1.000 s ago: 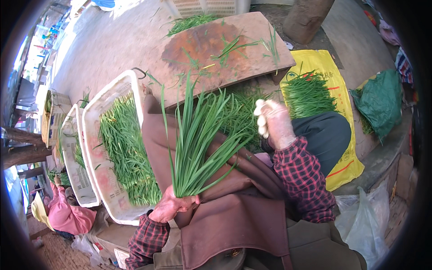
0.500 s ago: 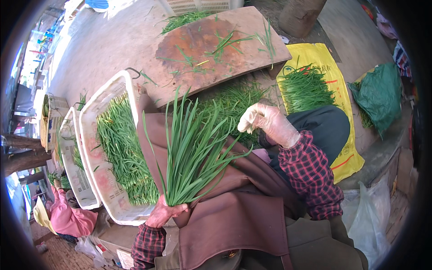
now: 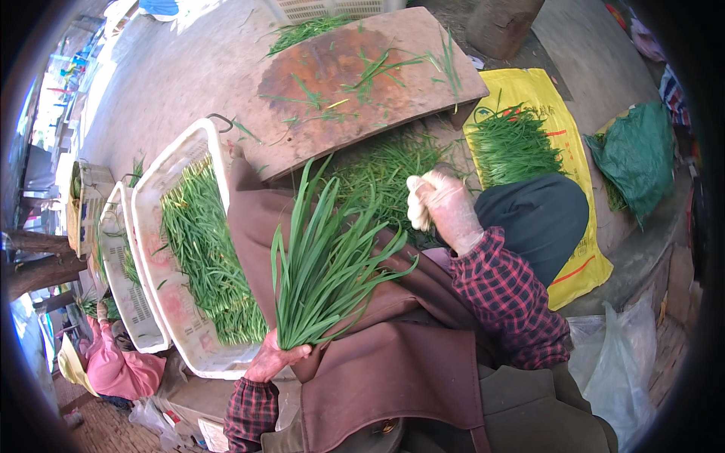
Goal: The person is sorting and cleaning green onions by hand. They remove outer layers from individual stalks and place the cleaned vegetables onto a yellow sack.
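Note:
My left hand (image 3: 275,358) is closed round the lower ends of a bunch of garlic chives (image 3: 325,272); the long green leaves fan up and away over my brown apron (image 3: 400,370). To the right of the leaf tips my right hand (image 3: 444,208), in a pale thin glove, hangs in the air with its fingers curled in. Whatever they may hold is hidden. Beyond both hands, loose chive leaves (image 3: 393,174) lie heaped on the ground below a low wooden board (image 3: 453,68). At my left a white plastic crate (image 3: 143,204) holds many chives (image 3: 208,257) in rows.
On a yellow sack (image 3: 581,257) at the right lies a pile of chives (image 3: 517,147). A green bag (image 3: 638,162) is farther right, a clear plastic bag (image 3: 619,362) nearer me. More crates (image 3: 124,264) and a person in pink (image 3: 121,366) are at far left. A wooden post (image 3: 502,26) stands behind.
My right hand has shifted slightly down, and its fingers are curled tighter. The chives in my left hand lean a little differently; that hand keeps its hold.

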Demonstrator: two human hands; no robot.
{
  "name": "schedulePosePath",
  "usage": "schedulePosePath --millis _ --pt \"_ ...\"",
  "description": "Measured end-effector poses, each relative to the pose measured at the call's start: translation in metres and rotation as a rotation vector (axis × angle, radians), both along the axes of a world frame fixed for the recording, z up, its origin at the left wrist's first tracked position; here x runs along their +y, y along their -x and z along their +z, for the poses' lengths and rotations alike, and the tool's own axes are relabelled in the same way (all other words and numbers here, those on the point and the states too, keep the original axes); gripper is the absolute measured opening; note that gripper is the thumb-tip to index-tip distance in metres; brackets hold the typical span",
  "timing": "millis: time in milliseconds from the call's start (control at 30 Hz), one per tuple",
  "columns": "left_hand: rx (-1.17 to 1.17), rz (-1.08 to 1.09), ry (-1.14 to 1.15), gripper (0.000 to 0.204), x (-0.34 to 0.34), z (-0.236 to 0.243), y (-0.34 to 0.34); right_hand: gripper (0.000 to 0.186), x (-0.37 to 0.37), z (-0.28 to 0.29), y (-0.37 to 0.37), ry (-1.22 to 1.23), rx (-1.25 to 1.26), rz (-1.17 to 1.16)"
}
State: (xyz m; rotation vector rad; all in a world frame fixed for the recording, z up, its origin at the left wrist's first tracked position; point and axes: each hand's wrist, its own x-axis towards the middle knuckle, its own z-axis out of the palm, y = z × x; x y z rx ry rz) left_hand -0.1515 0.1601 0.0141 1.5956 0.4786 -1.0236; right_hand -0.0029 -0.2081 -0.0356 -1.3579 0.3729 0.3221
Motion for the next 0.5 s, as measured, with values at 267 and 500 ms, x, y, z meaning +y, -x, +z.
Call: schedulePosePath --millis 267,500 --pt "0.020 -0.048 0.008 0.020 0.009 -0.007 0.004 0.030 0.009 -0.032 -0.028 0.202 -0.091 0.423" --pt "0.044 -0.024 0.026 0.023 0.008 -0.009 0.006 0.028 0.023 -0.028 -0.022 0.077 0.010 0.330"
